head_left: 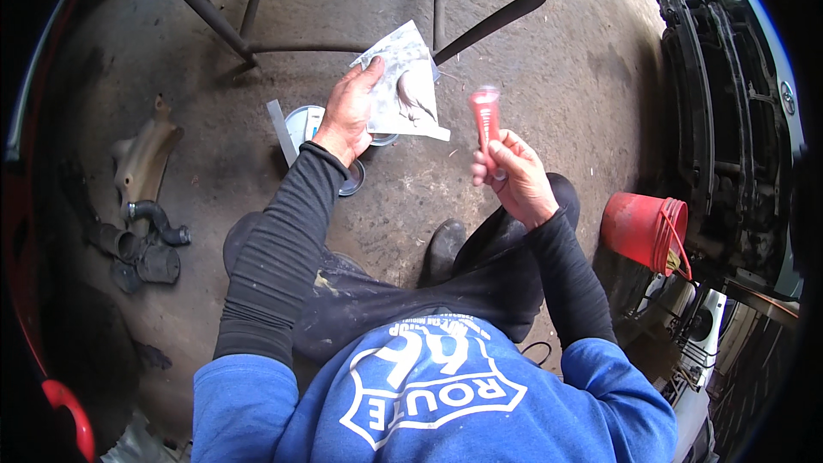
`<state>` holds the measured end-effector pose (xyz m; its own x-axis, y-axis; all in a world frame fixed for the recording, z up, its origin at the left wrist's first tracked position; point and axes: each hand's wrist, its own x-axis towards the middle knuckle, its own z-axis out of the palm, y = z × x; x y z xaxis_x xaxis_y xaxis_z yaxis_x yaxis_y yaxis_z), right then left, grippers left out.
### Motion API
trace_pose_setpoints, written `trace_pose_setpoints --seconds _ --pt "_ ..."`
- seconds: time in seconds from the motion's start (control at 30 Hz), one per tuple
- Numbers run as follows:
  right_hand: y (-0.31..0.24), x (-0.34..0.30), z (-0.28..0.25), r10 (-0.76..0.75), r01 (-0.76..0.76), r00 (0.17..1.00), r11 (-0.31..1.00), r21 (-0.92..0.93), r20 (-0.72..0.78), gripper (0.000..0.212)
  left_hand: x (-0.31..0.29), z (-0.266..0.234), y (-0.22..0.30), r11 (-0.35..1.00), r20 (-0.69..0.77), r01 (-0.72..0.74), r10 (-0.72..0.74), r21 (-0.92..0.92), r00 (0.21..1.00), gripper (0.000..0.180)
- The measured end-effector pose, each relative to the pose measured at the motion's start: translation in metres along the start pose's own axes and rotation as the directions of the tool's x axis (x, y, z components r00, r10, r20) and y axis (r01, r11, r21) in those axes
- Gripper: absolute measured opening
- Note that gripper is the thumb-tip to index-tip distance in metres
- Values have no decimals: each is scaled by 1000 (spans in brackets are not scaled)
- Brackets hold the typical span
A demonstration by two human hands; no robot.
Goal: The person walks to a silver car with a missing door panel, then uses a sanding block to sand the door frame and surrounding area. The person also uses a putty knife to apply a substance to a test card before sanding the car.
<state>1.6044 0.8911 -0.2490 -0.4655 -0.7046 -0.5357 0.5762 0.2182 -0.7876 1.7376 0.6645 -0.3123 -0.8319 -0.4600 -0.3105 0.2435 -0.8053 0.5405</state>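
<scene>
Red tube (486, 116), clasped in right grip (520, 178) | sheet (393, 56) with grey paste (418, 88), left grip (347, 113) pinching it | bucket (633, 225), yellowish contents (672, 260)

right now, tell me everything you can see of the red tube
The red tube is small and slim, apparently soft plastic, with pale printing down its side. Its wider, flattened end looks paler and points up the picture, leaning slightly left. The fingers of the right hand hold its narrower lower part; something pale shows below, but whether it is an open or closed cap is unclear. It is right of the white sheet, not touching it.
</scene>
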Motion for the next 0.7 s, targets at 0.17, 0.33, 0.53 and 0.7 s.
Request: trace_pose_setpoints --seconds 0.17,0.33,0.53,0.7 --pt "2 -6 0 11 -6 999 994 -105 50 28 3 -5 -1 1000 20 3 -2 -25 1000 45" --pt "6 -8 -7 36 -11 995 965 -262 90 25 3 -5 1 999 44 8 -6 -39 999 44" --pt "3 -4 0 11 -22 999 912 -410 -30 24 1 1 -1 1000 -19 30 -30 3 999 42" --pt "-10 -7 10 66 -53 998 929 -366 25 25 0 2 -1 997 5 75 -75 12 997 40"
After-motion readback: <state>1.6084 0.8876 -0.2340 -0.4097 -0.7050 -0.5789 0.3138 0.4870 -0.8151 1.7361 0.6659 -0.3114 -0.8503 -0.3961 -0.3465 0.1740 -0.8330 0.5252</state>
